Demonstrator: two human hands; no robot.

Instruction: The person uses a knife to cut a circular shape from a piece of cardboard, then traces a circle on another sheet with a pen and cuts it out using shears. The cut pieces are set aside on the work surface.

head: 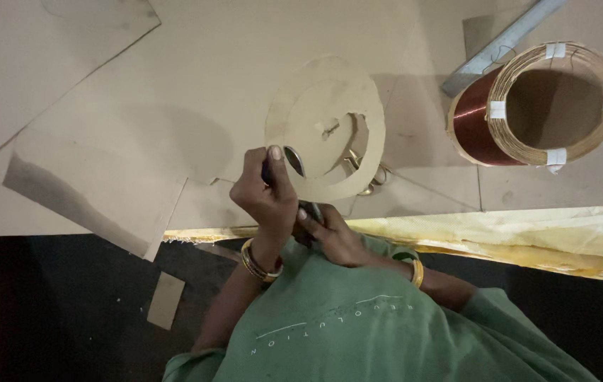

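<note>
A round tan cardboard disc (pixel 316 106) with a curved slot cut into its right part lies tilted over the brown sheets. My left hand (pixel 267 194) is closed on a dark-handled tool with a shiny metal part (pixel 294 160) at the disc's lower left edge. Just below it, my right hand (pixel 331 237) curls its fingers round the tool's grey lower end (pixel 313 210). Both wrists carry gold bangles. Brass-coloured scissor handles (pixel 376 177) show from under the disc's right edge. Where the tool meets the disc is partly hidden by my thumb.
A coil of copper wire (pixel 473 117) with a taped cardboard ring (pixel 563 145) stands at the right, with a grey metal bar (pixel 500 44) behind it. Yellow cloth (pixel 528 237) runs along the near edge. Brown sheets (pixel 103 106) cover the surface; a small cardboard scrap (pixel 165 301) lies on the dark floor.
</note>
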